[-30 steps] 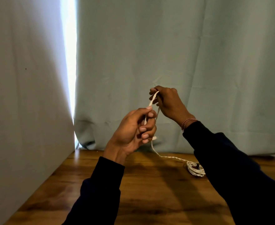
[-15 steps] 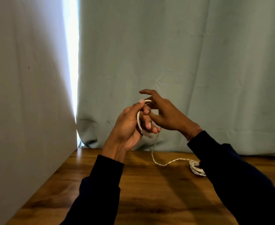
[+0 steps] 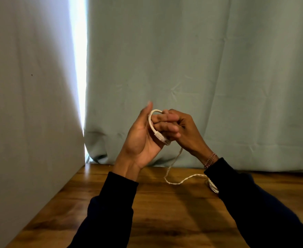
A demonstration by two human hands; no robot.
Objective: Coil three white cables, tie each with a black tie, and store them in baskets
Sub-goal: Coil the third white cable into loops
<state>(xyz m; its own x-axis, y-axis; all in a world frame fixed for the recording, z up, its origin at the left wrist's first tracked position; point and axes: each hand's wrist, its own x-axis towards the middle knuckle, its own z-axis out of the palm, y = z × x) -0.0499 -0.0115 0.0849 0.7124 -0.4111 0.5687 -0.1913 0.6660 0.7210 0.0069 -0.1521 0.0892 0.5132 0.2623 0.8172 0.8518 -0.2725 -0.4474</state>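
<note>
From the head camera, both hands are raised together above the far part of a wooden worktop (image 3: 165,212), in front of a pale green curtain (image 3: 201,68). The left hand (image 3: 141,140) is turned palm up toward the camera, thumb standing upward, its fingers curled round a short arc of the white cable (image 3: 151,122). That arc runs over the top of the fingers and down across the palm, ending in a ribbed white plug (image 3: 160,137) that lies at the base of the fingers. The right hand (image 3: 184,133) is pressed close against the left from the far side, its fingers bent and closed on the cable just past the loop; exactly where its fingertips meet the cable is hidden by the left fingers. A thin beaded bracelet (image 3: 209,160) sits on the right wrist, and both arms wear dark sleeves (image 3: 111,203). From below the hands the cable hangs down, touches the worktop, curves to the right in a loose bend and joins a small bundle of coiled cable (image 3: 212,185) lying on the wood, partly covered by the right sleeve. A grey panel (image 3: 30,104) stands along the left side, and a bright strip of light (image 3: 79,51) shows between it and the curtain.
</note>
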